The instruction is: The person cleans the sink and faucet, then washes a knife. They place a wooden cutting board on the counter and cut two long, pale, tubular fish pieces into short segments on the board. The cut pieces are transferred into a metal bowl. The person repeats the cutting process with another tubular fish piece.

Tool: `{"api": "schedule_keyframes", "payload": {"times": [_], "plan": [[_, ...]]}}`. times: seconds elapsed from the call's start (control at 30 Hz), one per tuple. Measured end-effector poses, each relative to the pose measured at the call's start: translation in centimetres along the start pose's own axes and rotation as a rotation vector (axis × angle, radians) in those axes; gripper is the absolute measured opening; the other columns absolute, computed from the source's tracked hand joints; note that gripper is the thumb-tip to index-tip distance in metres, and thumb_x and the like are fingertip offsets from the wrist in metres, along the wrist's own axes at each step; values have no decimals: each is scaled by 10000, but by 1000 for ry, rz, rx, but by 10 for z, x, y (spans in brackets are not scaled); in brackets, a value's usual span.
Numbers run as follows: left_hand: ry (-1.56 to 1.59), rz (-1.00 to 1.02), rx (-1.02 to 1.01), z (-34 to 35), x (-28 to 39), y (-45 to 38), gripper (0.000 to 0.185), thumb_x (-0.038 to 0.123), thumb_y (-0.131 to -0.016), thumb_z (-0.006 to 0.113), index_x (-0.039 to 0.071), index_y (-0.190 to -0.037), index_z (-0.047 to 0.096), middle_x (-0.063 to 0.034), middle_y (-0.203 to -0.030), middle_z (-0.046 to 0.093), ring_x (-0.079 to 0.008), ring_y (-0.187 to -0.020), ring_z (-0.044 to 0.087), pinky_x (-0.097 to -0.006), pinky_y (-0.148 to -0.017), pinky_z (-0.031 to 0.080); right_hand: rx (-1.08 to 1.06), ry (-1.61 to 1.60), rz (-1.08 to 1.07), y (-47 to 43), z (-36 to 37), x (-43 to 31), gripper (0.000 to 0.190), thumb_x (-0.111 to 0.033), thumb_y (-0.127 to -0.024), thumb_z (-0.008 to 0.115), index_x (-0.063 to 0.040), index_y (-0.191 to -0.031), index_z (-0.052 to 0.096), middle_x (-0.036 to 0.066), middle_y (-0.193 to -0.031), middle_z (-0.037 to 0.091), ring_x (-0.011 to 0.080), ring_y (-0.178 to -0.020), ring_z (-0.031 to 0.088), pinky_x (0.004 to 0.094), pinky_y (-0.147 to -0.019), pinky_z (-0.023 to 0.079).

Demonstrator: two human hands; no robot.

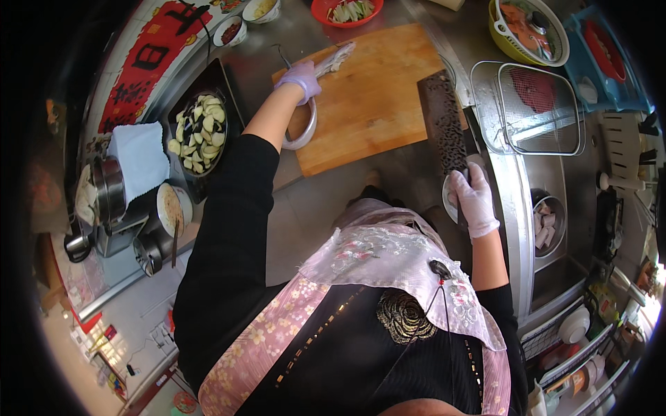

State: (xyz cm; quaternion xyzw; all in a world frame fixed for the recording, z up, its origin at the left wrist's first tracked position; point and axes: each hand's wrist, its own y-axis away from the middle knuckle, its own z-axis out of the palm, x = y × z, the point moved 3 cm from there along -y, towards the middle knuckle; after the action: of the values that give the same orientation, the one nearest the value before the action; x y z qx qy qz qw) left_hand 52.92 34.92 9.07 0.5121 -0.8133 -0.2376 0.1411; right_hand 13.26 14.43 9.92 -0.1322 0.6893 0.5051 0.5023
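Note:
My left hand (301, 83), in a thin purple-tinted glove, grips a long silvery ribbon-like fish (308, 132) at the left side of a wooden cutting board (380, 99). One pale end of the fish lies on the board beyond my fingers; its body loops down over the board's left edge. In my right hand (474, 200), also gloved, is the handle of a broad cleaver (443, 117) with a dark, pitted-pattern blade. That blade hangs over the board's right edge. Partly hidden behind my right hand is a white dish (449, 200).
Left of the board, a pan (200, 134) holds cut eggplant. Beyond it stand small bowls (230, 32) and a red bowl (347, 13) of sliced scallion. To the right are a wire basket (541, 109), a yellow colander (528, 31) and a metal bowl (549, 226) of pale chunks in the sink.

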Motion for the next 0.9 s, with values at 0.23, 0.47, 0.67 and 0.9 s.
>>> {"api": "schedule_keyframes", "payload": {"times": [0.23, 0.47, 0.67, 0.9], "plan": [[112, -5, -45, -6, 1, -27, 577, 181, -712, 693, 1, -1238, 537, -242, -1281, 562, -335, -1204, 552, -376, -996, 462, 174, 467, -89, -27, 45, -8, 398, -245, -901, 666, -27, -1214, 554, 61, -773, 621, 137, -636, 585, 285, -589, 493], [105, 187, -86, -3, 58, -23, 535, 265, -733, 719, -23, -1160, 576, -237, -1235, 585, -338, -1160, 573, -384, -969, 475, 292, 734, -194, -39, 53, -34, 405, -325, -885, 632, -80, -1200, 561, 216, -946, 672, 399, -906, 639, 445, -768, 508], [52, 346, -15, 15, 121, -2, 737, 423, -683, 822, 40, -1235, 519, -194, -1259, 502, -390, -1192, 513, -433, -985, 451, 328, 872, -446, -49, 53, -66, 344, -271, -876, 641, -93, -1163, 580, 171, -963, 665, 370, -878, 641, 433, -740, 514], [-280, 760, -14, 30, 90, -5, 646, 376, -664, 830, 79, -1167, 556, -155, -1173, 544, -360, -1053, 583, -436, -864, 504, -36, 949, -411, -71, 21, -95, 331, -146, -883, 668, -57, -1191, 587, 158, -955, 658, 303, -870, 649, 340, -776, 507]]}}
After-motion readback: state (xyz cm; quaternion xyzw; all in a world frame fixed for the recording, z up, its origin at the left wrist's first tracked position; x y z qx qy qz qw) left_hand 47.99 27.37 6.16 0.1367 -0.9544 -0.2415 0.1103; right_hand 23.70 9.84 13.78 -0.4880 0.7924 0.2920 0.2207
